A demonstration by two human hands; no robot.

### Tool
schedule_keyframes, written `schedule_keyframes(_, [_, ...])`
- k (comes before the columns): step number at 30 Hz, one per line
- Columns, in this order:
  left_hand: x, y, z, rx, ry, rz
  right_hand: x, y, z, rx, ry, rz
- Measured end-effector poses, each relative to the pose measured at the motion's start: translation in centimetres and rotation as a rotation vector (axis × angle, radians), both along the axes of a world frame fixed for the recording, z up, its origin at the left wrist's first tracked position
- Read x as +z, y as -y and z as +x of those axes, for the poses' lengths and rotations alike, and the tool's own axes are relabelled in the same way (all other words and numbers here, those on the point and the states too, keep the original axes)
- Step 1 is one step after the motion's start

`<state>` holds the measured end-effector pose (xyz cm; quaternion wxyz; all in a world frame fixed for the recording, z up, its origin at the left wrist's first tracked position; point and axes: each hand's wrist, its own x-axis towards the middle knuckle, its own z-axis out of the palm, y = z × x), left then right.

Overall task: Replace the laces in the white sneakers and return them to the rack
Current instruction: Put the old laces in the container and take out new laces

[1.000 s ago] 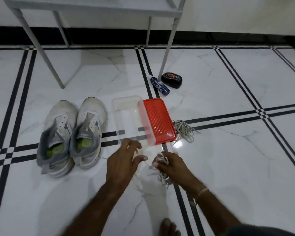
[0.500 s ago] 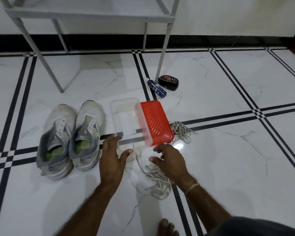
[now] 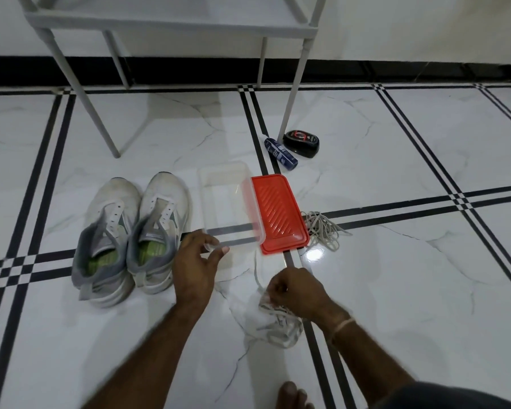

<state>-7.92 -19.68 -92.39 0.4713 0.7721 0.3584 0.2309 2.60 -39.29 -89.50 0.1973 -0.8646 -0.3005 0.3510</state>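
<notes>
Left hand [image 3: 194,262] pinches the near corner of the clear box [image 3: 203,199], right hand [image 3: 295,290] grips a bunch of white laces [image 3: 278,327] on the floor [image 3: 396,276]. Unlaced sneakers [image 3: 163,199] sit left of it, red lid [image 3: 279,215] right.

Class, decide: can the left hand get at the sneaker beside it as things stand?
Probably yes: the left hand sits right beside that sneaker, nothing lying between, though it seems to pinch a corner of the clear container.

Clear plastic box [image 3: 223,202] on marble floor [image 3: 396,290], red lid [image 3: 279,214] touching its right side. Beyond: blue bottle [image 3: 281,154] lying beside black polish sponge [image 3: 301,142].
</notes>
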Motion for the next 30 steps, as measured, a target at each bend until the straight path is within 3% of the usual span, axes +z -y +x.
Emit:
schedule_keyframes(3, [-0.1, -0.2, 0.0, 0.029, -0.002, -0.003, 0.0, 0.2, -0.3, 0.002, 0.135, -0.08])
schedule_keyframes(6, [-0.5, 0.6, -0.2, 0.03, -0.006, -0.01, 0.2, -0.3, -0.3, -0.28, 0.241, 0.247])
schedule_keyframes(9, [-0.4, 0.7, -0.6, 0.057, -0.031, 0.007, -0.4, -3.0, -0.2, -0.416, 0.096, 0.483])
schedule_keyframes(14, [-0.6, 0.6, -1.1, 0.051, -0.065, 0.064, -1.1, -4.6, -0.1, -0.416, -0.029, 0.535])
schedule_keyframes(16, [-0.2, 0.8, -1.0, 0.071, -0.173, 0.211, -1.2, -4.0, 0.5, -0.465, -0.055, 0.582])
schedule_keyframes(19, [1.8, 2.1, 0.0, 0.114, -0.32, 0.479, -1.7, -2.6, 2.6, -0.524, 0.004, 0.53])
schedule_keyframes(22, [3.2, 3.6, 2.1, 0.012, -0.227, 0.552, -2.4, -1.1, 5.0, -0.541, 0.161, 0.461])
schedule_keyframes(24, [3.5, 4.6, 4.1, -0.141, -0.107, 0.488, -2.7, -0.2, 6.8, -0.515, 0.318, 0.324])
schedule_keyframes(26, [3.7, 5.9, 6.3, -0.31, -0.057, 0.303, -3.0, 0.5, 8.4, -0.509, 0.423, 0.124])
schedule_keyframes(30, [1.6, 7.9, 11.2, -0.477, -0.131, 0.114, -3.7, 0.4, 10.7, -0.587, 0.349, -0.084])
